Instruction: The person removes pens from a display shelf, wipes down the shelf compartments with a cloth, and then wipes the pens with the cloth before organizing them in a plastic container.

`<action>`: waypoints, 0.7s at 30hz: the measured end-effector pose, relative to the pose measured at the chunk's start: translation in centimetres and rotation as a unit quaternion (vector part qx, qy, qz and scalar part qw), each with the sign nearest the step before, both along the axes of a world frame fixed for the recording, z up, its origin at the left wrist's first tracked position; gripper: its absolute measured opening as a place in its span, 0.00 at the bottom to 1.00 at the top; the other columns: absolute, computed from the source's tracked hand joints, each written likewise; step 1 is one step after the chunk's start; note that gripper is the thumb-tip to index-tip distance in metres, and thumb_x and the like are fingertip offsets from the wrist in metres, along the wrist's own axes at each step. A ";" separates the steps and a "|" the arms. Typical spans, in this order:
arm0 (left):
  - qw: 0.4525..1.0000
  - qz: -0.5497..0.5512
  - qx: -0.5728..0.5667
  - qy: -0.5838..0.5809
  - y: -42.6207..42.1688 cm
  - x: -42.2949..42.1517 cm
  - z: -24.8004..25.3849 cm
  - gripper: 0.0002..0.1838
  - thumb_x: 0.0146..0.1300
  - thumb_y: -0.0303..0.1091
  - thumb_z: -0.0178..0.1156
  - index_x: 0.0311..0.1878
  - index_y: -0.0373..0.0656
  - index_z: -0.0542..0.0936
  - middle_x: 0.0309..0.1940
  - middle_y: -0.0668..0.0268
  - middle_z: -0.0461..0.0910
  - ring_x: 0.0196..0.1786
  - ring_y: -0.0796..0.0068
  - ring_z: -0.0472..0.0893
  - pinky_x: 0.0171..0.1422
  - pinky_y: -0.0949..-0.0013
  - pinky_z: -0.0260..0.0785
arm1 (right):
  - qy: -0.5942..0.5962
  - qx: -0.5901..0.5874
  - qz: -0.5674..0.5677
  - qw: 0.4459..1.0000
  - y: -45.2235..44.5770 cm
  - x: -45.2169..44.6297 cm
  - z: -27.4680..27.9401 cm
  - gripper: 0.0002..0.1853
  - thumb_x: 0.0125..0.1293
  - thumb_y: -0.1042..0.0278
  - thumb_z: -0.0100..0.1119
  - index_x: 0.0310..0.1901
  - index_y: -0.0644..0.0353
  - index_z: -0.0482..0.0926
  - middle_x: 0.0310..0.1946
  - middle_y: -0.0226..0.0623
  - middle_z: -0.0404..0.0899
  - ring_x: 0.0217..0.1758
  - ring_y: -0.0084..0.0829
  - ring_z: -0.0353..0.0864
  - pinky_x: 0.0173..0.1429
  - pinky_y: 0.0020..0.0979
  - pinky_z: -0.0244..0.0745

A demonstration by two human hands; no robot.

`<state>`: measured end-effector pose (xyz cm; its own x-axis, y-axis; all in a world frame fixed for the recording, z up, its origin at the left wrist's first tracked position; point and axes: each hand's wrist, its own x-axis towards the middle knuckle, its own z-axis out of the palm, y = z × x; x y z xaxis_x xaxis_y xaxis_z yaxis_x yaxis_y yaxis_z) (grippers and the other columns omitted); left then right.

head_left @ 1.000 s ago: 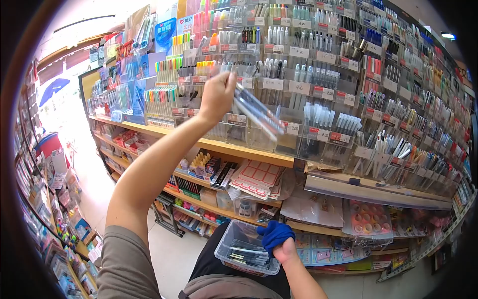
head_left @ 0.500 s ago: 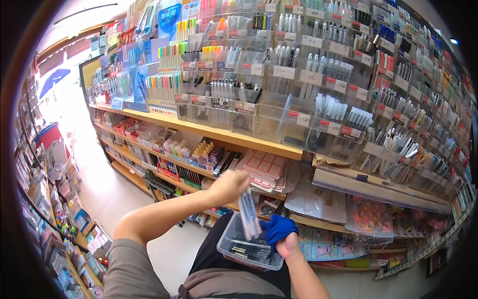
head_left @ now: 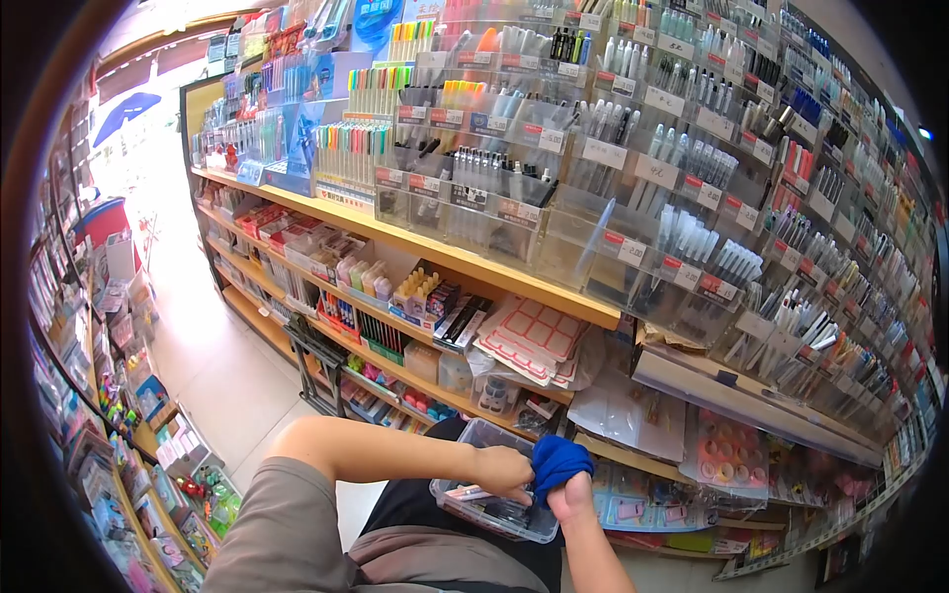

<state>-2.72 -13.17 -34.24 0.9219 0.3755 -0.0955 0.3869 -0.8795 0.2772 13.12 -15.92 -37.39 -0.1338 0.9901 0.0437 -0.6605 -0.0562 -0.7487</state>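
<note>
From the head: reaching down with the left hand (head_left: 506, 473) into a clear plastic box (head_left: 482, 433), with fingers curled and fingertips out of sight; unable to tell between grasping something in there and holding nothing. Also seeing a few pens (head_left: 471, 491) in the box, just beside that hand. Clenching a bunched blue cloth (head_left: 560, 462) in the right hand (head_left: 571, 497), at the box's right edge. Looking down on the box over the lap, above dark trousers (head_left: 415, 499). Facing a tiered clear rack (head_left: 509, 232) packed with pens and markers, above a wooden ledge (head_left: 474, 262), with red-framed sheets (head_left: 529, 338) stacked below
</note>
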 end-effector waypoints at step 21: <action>0.815 0.305 0.357 -0.340 13.9 2.4 28.6 0.07 0.53 0.32 0.58 0.31 0.41 0.81 0.31 0.60 0.80 0.40 0.57 0.75 0.49 0.60 0.68 | 0.030 -0.064 0.045 0.996 -0.9 -1.0 2.7 0.11 0.58 0.72 0.39 0.29 0.68 0.72 0.27 0.52 0.77 0.31 0.40 0.76 0.36 0.26 0.71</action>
<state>-0.28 0.72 -5.63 0.2918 0.5190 0.8035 0.7825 -0.6126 0.1115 12.08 -16.82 -34.68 -0.2241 0.9720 -0.0713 -0.6919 -0.2102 -0.6907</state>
